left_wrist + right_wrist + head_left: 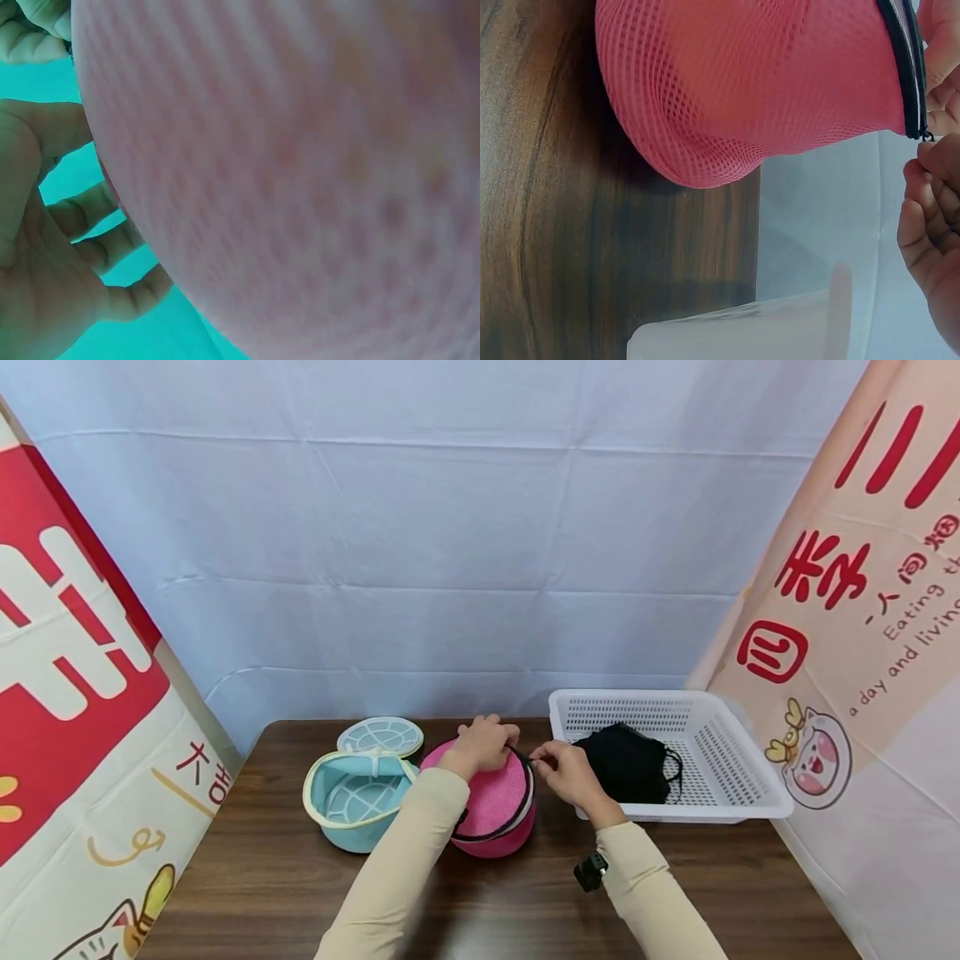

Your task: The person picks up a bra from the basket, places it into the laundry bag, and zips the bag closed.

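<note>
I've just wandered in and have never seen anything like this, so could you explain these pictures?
No robot here: these are a person's two bare hands. The wide picture comes from a camera worn on the head; each close-up comes from a camera on one wrist. On the brown table sit an open blue bag with a blue oval piece behind it, a round pink mesh bag and a white plastic basket holding something black, apparently cloth. The left hand grips the pink bag's edge, while the right hand pinches the small zipper pull.
</note>
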Demonstrator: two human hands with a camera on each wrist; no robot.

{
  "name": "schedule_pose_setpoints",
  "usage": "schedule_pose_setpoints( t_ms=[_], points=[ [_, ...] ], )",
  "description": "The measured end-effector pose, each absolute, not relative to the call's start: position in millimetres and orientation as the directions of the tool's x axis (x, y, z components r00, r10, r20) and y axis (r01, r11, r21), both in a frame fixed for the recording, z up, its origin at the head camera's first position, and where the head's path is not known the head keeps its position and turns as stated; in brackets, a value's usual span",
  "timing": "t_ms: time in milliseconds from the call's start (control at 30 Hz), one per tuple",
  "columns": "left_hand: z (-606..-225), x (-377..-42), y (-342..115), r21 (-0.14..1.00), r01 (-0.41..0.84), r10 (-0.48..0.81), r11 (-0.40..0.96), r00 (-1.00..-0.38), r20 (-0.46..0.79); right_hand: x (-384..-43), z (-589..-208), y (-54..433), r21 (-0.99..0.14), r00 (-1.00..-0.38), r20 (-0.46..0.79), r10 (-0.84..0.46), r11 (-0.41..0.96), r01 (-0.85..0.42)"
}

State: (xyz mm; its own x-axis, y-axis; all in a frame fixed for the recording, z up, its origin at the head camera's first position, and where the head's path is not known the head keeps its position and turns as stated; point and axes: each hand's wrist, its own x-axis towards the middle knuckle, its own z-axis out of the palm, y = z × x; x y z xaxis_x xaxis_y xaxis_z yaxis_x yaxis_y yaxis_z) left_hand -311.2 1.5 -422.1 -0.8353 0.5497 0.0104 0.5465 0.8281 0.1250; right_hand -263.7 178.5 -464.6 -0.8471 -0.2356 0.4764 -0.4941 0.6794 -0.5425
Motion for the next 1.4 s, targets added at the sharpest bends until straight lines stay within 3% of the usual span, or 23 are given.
schedule_pose_setpoints(
  t_ms=[700,1400],
  points=[
    [-430,-311,-8,0.253,0.557,0.563,0.791,-0.825,0.052,-263,-470,175,-0.542,-0.835,0.518,-0.187,0.683,-0.489],
    [-438,-314,-22,0.448,0.406,0.413,0.797,-0.907,0.086,-269,-474,179,-0.531,-0.836,0.514,-0.194,0.693,-0.487]
  ],
)
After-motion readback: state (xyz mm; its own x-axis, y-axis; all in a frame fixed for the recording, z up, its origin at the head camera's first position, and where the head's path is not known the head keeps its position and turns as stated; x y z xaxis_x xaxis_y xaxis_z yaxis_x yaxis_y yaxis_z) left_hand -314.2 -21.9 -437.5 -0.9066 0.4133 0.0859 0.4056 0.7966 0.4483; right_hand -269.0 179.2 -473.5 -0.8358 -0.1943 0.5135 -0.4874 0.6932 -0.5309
